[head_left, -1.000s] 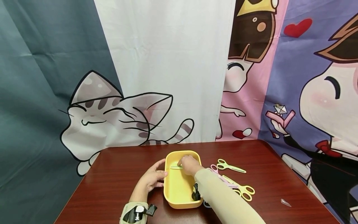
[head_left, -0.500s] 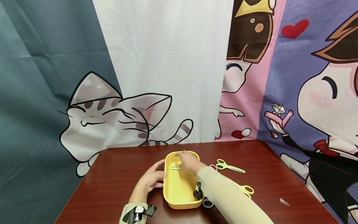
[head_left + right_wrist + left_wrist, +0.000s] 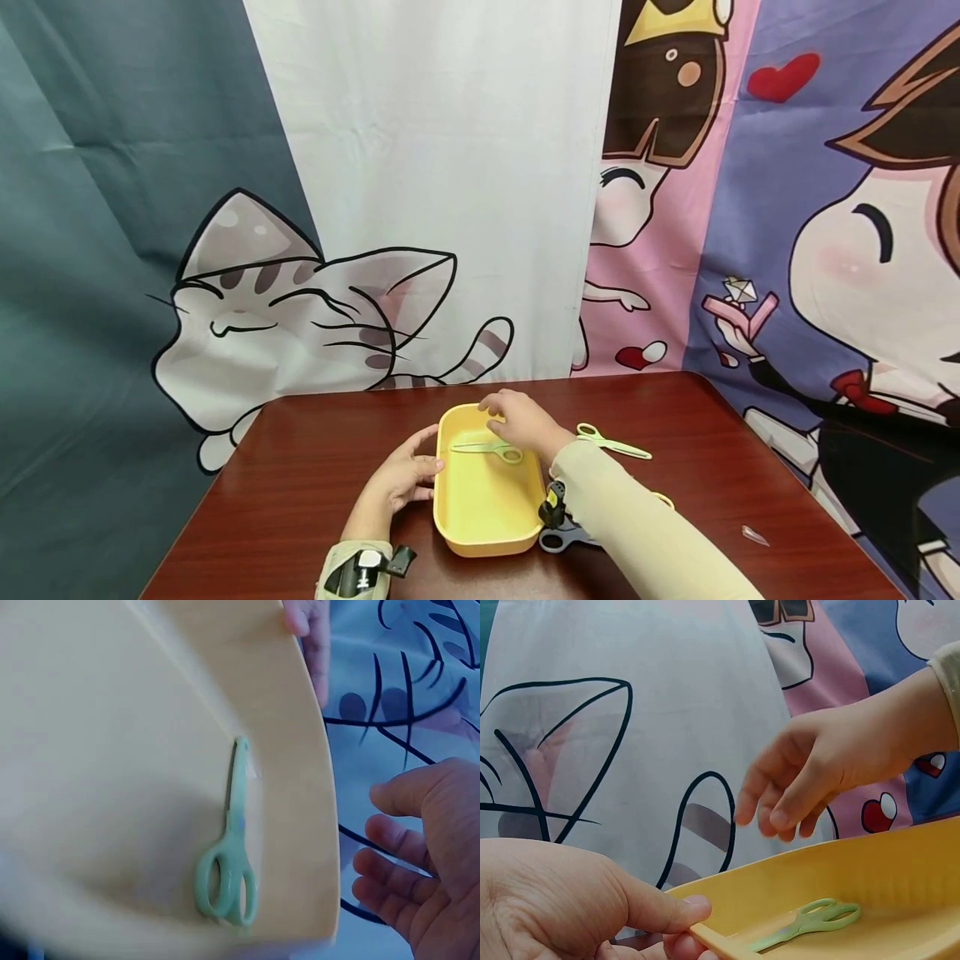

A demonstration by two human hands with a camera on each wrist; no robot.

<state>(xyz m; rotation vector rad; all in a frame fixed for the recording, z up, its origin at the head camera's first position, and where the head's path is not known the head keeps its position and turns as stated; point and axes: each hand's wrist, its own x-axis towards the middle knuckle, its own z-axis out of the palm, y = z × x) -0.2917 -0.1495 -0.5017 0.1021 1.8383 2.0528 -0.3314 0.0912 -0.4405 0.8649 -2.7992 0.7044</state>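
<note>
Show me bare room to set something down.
Bare: the table between its left edge and the left hand; the near half of the yellow tray, up to the green scissors. Crowded: right of the tray, where gray scissors lie partly hidden by the right sleeve.

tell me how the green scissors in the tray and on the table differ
The tray scissors lie inside the tray, the table scissors on the table. In the head view, the tray scissors' blades point left; the table scissors' blades point right. Both are light green, and neither is held.
</note>
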